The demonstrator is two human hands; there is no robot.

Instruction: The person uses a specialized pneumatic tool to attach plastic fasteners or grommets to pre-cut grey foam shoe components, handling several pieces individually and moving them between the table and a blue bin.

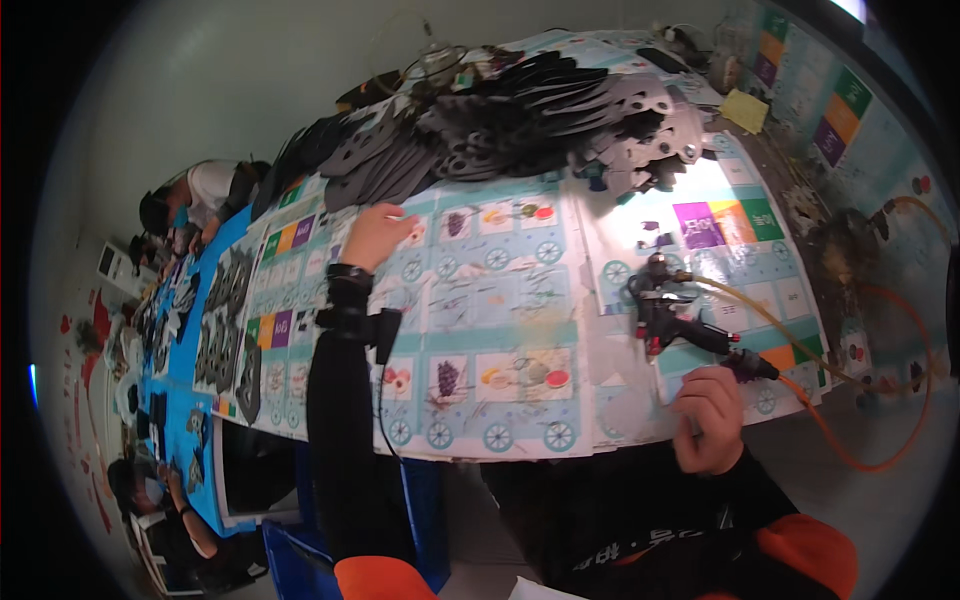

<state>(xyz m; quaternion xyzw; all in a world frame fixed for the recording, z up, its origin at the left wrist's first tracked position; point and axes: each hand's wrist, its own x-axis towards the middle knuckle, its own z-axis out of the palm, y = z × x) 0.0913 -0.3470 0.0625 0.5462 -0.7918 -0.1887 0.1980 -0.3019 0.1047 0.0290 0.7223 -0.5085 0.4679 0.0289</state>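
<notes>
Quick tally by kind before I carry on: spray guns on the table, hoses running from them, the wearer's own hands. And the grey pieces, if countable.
Spray gun: 1
Hoses: 2 (yellowish hose, orange hose)
Hands: 2 (left hand, right hand)
Total: 5
Grey pieces: left out; they overlap too much to count.

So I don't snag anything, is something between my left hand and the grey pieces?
Nothing visible stands between your left hand and the grey pieces just beyond it; the spray gun lies well off to the right.
</notes>
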